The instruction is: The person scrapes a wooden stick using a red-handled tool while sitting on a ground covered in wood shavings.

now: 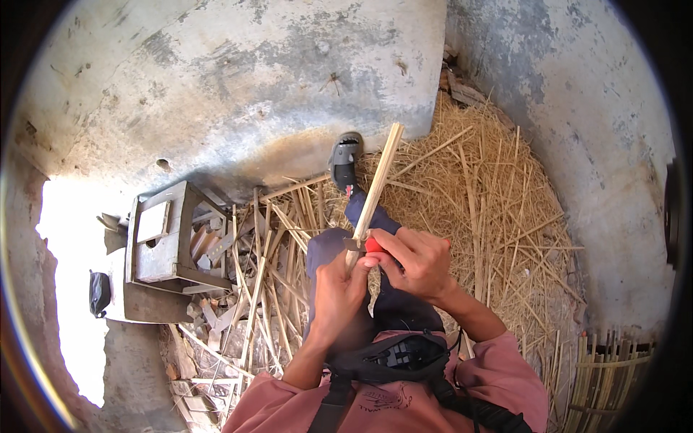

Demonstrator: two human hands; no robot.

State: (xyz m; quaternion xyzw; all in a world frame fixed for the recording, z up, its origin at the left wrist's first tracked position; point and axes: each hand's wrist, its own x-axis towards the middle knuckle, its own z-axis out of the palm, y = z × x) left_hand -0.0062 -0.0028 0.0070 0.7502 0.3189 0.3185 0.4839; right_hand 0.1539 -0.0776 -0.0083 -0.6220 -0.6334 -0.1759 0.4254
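My left hand point(339, 289) is closed round the lower end of a long pale bamboo strip point(380, 177), which slants up and away from me over my knees. In my right hand point(416, 263) is the red handle of a knife point(374, 246); its short dark blade point(354, 245) lies across the strip just above my left hand. Both hands are close together over my lap, the right thumb near the left one. The lower end of the strip is hidden in my left palm.
Split bamboo strips point(256, 289) lie heaped on the left. A pile of straw-like shavings point(462, 173) covers the floor ahead and right. A wooden box frame point(162, 242) stands left by a bright opening. A slatted bamboo basket point(610, 379) is at lower right; worn walls point(238, 79) enclose the space.
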